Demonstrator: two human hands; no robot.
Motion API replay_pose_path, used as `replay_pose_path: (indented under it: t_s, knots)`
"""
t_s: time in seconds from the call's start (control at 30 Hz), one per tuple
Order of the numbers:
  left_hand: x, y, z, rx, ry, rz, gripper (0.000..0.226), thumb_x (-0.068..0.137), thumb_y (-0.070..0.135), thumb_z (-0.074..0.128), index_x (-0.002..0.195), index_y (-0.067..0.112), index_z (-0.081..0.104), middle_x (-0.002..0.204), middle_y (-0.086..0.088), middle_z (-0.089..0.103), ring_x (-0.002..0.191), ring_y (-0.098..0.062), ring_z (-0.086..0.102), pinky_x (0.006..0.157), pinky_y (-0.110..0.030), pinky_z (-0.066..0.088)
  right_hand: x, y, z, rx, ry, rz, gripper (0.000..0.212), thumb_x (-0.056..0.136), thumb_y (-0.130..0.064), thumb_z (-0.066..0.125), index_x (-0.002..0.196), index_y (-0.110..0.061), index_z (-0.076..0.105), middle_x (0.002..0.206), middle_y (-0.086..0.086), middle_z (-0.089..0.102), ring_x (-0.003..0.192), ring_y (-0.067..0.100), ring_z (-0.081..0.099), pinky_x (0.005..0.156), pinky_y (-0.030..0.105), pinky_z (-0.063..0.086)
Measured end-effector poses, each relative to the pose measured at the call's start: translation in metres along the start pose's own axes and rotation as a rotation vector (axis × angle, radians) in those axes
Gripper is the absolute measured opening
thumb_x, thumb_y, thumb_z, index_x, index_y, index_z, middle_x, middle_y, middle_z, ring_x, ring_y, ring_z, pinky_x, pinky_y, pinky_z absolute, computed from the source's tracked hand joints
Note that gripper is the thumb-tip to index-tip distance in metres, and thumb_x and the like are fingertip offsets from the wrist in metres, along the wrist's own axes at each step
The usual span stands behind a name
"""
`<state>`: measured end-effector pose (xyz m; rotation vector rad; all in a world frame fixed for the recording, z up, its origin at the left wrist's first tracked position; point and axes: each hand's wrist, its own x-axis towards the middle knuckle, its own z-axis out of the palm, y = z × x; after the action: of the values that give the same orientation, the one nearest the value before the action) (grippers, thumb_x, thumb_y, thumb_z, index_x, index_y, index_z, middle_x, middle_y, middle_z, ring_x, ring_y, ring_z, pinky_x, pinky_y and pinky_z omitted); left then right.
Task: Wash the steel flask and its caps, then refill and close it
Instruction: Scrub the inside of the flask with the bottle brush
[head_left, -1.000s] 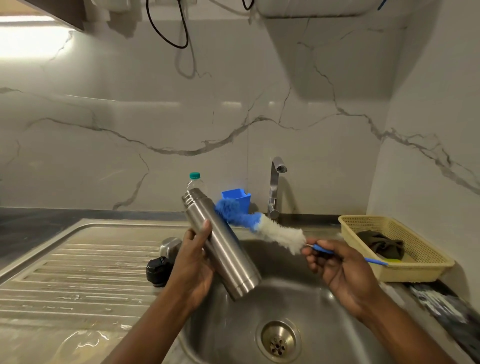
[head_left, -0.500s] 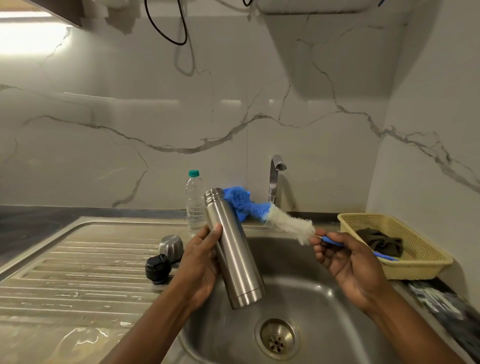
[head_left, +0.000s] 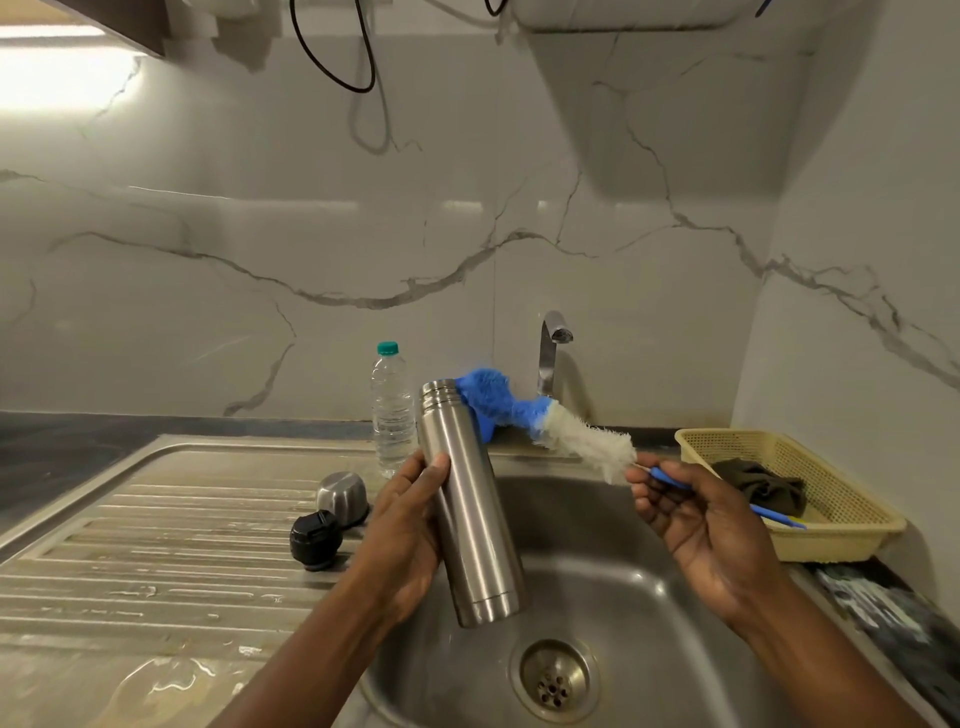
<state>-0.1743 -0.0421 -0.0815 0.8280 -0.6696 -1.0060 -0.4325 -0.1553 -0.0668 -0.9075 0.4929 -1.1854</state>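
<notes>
Only your two arms show, running from the bottom edge of the picture up to the fingertips. Your left forearm (head_left: 311, 660) and right forearm (head_left: 810, 670) are both bare along all that is visible, lean in shape and narrowing toward the wrists. Your left hand (head_left: 410, 530) and right hand (head_left: 696, 525) are bare as well, with long, slender fingers; you see the back of the left one and the creased palm of the right one.

Marble-look kitchen corner.
White grey-veined wall tiles (head_left: 311, 234) back a dark table (head_left: 52, 447) and ribbed stainless-steel sink (head_left: 156, 519); a black cable (head_left: 357, 91) loops overhead; bright light (head_left: 52, 73) glows under a dark cabinet (head_left: 130, 21).
</notes>
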Motion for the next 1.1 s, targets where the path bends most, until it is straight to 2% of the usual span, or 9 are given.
replay_pose_path:
  t_s: [0.17,0.27,0.37,0.47,0.6,0.77,0.83,0.93,1.1]
  knots:
    - [0.002,0.01,-0.002,-0.116,0.046,0.033,0.026,0.101,0.025,0.058,0.125,0.018,0.065,0.097,-0.007,0.078,0.097,-0.026,0.073,0.087,-0.05,0.062,-0.003,0.004,0.001,-0.051,-0.045,0.031,0.025,0.097,-0.006,0.054,0.103,0.006,0.074,0.089,0.023,0.075,0.07,0.02,0.072,0.061,0.026,0.061]
    - [0.0,0.011,-0.002,-0.147,0.032,0.017,0.039,0.094,0.028,0.062,0.131,0.015,0.062,0.107,-0.011,0.074,0.099,-0.026,0.074,0.082,-0.046,0.066,-0.003,0.008,0.004,-0.065,-0.076,0.041,0.026,0.09,-0.01,0.059,0.102,0.005,0.077,0.093,0.024,0.075,0.074,0.022,0.073,0.064,0.027,0.062]
    - [0.002,0.015,-0.004,-0.165,0.065,0.039,0.046,0.094,0.028,0.062,0.138,0.012,0.059,0.119,-0.014,0.068,0.109,-0.029,0.07,0.084,-0.046,0.065,-0.002,0.001,0.0,-0.095,-0.056,0.047,0.026,0.095,-0.007,0.054,0.102,0.008,0.075,0.084,0.022,0.073,0.069,0.022,0.07,0.06,0.026,0.061]
    - [0.005,0.026,-0.013,-0.264,0.119,0.093,0.057,0.096,0.029,0.062,0.147,0.006,0.052,0.122,-0.018,0.066,0.12,-0.034,0.064,0.092,-0.048,0.064,0.001,-0.007,-0.01,-0.092,0.018,0.049,0.03,0.094,-0.003,0.048,0.081,0.005,0.074,0.071,0.02,0.065,0.059,0.021,0.062,0.05,0.026,0.055]
    - [0.006,0.035,-0.021,-0.316,0.148,0.11,0.047,0.104,0.028,0.058,0.145,0.006,0.053,0.119,-0.016,0.068,0.117,-0.032,0.068,0.084,-0.045,0.065,0.002,-0.004,-0.013,-0.145,0.038,0.062,0.038,0.092,-0.003,0.045,0.067,-0.001,0.073,0.065,0.018,0.061,0.052,0.019,0.056,0.045,0.025,0.049]
    - [0.007,0.026,-0.018,-0.325,0.161,0.083,0.043,0.1,0.025,0.062,0.139,0.007,0.055,0.129,-0.021,0.064,0.136,-0.04,0.058,0.112,-0.058,0.049,0.0,0.003,-0.002,-0.206,-0.016,0.085,0.037,0.096,-0.004,0.049,0.074,-0.001,0.079,0.07,0.019,0.065,0.058,0.02,0.06,0.05,0.025,0.053]
    - [0.008,0.028,-0.018,-0.308,0.175,0.106,0.048,0.098,0.024,0.064,0.141,0.007,0.054,0.133,-0.022,0.062,0.136,-0.04,0.058,0.112,-0.059,0.049,0.0,-0.001,-0.003,-0.208,0.026,0.058,0.033,0.095,-0.003,0.048,0.077,0.002,0.075,0.067,0.017,0.064,0.055,0.019,0.058,0.047,0.024,0.051]
    - [0.01,0.036,-0.023,-0.33,0.215,0.157,0.051,0.1,0.022,0.062,0.148,0.007,0.05,0.134,-0.019,0.059,0.134,-0.037,0.058,0.099,-0.053,0.059,0.003,-0.014,-0.012,-0.173,0.08,-0.007,0.026,0.094,-0.003,0.045,0.082,0.007,0.066,0.061,0.015,0.06,0.051,0.019,0.052,0.043,0.024,0.046]
    - [0.011,0.038,-0.031,-0.371,0.271,0.193,0.059,0.098,0.02,0.067,0.151,0.009,0.046,0.151,-0.022,0.055,0.137,-0.038,0.058,0.105,-0.06,0.053,0.002,-0.013,-0.011,-0.193,0.063,0.026,0.024,0.096,-0.003,0.047,0.089,0.007,0.067,0.066,0.016,0.066,0.05,0.018,0.06,0.044,0.024,0.052]
